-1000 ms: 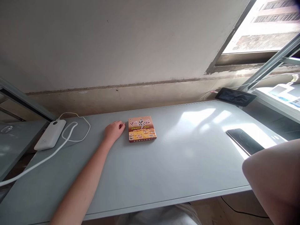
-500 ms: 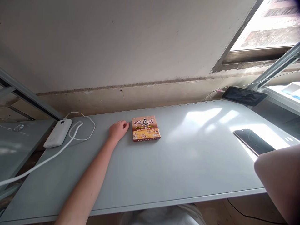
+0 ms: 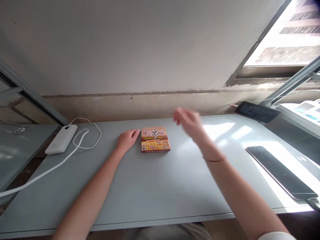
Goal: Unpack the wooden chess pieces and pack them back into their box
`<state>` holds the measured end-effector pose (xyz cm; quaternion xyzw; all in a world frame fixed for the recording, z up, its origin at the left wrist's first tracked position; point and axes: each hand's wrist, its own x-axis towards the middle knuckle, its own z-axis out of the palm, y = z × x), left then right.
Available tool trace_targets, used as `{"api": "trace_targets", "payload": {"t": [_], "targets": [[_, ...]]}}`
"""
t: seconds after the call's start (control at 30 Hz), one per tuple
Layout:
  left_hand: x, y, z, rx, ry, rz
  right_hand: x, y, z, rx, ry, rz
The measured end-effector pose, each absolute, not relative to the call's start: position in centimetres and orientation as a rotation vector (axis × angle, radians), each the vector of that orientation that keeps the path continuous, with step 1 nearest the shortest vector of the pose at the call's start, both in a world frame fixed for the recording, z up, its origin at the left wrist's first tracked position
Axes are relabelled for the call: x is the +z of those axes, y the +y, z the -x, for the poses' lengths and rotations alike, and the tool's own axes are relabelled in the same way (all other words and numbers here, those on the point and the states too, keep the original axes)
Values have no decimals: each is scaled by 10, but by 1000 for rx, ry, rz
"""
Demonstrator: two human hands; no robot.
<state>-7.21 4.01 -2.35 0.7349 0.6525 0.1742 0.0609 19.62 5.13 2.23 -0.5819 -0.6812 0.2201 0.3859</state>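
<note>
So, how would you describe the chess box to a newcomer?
On the grey desk, look just right of the bare left hand. There lies the flat, square, orange-and-brown box marked "Chinese chess"; unlike the oblong white power bank, it is colourfully printed.

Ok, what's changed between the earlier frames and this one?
The right hand has come into view from the right, raised near the Chinese chess box; it has grasped nothing. The phone, earlier partly hidden by the arm, now shows. The left hand stays beside the box, the power bank unmoved.

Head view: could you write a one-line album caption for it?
Left hand beside a Chinese chess box, right hand raised, blurred, above the desk.
</note>
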Motion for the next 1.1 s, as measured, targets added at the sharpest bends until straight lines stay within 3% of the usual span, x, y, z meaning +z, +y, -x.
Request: {"api": "trace_targets", "payload": {"t": [0.27, 0.57, 0.87, 0.97, 1.1], "targets": [[-28, 37, 56, 680, 1868, -2171, -32, 36, -168, 465, -1912, 1724], [-18, 29, 43, 861, 1711, -2241, -14, 30, -177, 862, -1681, 1471], [18, -16, 15, 795, 1515, -2367, -1, 16, -170, 847, -1780, 1161], [20, -22, 19, 1001, 1583, -2286, 0, 17, -171, 748, -1845, 1197], [19, -22, 44, 1322, 1761, -1945, -2, 23, -180, 754, -1791, 1553]]}}
